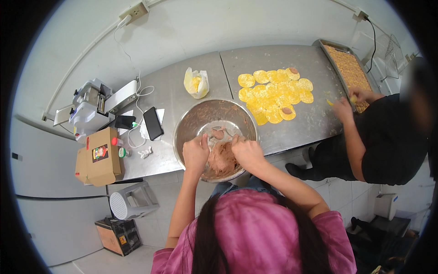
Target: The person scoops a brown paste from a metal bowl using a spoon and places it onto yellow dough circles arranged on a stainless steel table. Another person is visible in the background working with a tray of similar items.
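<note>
In the middle of the frame, the left hand (195, 154) and right hand (246, 151) are clenched on brown paste (222, 160) inside the round metal bowl (191, 119). I think the bowl, lying partly over the table's near edge, could tip if they press hard.

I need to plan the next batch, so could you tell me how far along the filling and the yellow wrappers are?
Done: many yellow wrappers lie spread on the steel table, and a tray at the far right looks full. In hand: the left hand and right hand work the brown filling in the metal bowl. Left: only two wrappers carry filling; a mound remains.
</note>
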Demonstrator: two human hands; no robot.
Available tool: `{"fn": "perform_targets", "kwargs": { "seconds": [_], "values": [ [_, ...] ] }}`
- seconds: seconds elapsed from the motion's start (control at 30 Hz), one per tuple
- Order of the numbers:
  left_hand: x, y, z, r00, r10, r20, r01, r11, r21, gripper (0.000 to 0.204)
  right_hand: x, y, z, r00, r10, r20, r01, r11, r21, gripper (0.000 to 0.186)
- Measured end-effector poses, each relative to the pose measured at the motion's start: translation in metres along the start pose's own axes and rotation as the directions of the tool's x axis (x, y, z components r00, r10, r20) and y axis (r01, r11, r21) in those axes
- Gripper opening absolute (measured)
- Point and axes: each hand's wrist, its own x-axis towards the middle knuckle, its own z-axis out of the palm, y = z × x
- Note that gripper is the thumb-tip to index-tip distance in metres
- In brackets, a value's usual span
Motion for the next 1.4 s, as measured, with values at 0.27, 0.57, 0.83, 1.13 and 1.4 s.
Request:
{"fn": "perform_targets", "kwargs": {
  "seconds": [0.27, 0.57, 0.83, 1.13, 1.4],
  "values": [
    [0.002, -0.008, -0.001, 0.999, -0.036, -0.02, 0.036, 0.999, 0.004, 0.034, -0.004, 0.012, -0.014, 1.0, 0.015, 0.011, -0.015, 0.998, 0.063, 0.017],
    [0.002, -0.002, 0.001, 0.992, 0.122, -0.023, -0.12, 0.988, 0.099, 0.033, 0.002, 0.009, -0.01, 0.998, -0.044, 0.049, 0.039, 0.994, 0.101, 0.014],
    [-0.004, -0.003, 0.007, 0.925, 0.377, 0.035, -0.375, 0.899, 0.224, 0.025, 0.028, 0.072, 0.028, 0.882, -0.198, 0.427, -0.235, 0.6, 0.764, 0.019],
    [-0.008, -0.016, 0.01, 0.99, 0.135, -0.038, -0.131, 0.988, 0.084, 0.03, 0.002, 0.123, -0.061, 0.837, 0.018, 0.546, -0.53, -0.218, 0.82, 0.021],
    [-0.011, -0.016, 0.007, 0.999, 0.016, -0.043, -0.016, 1.0, 0.008, 0.033, -0.026, 0.155, -0.11, 0.693, 0.659, -0.291, -0.506, 0.733, 0.454, 0.015]
  ]
}}
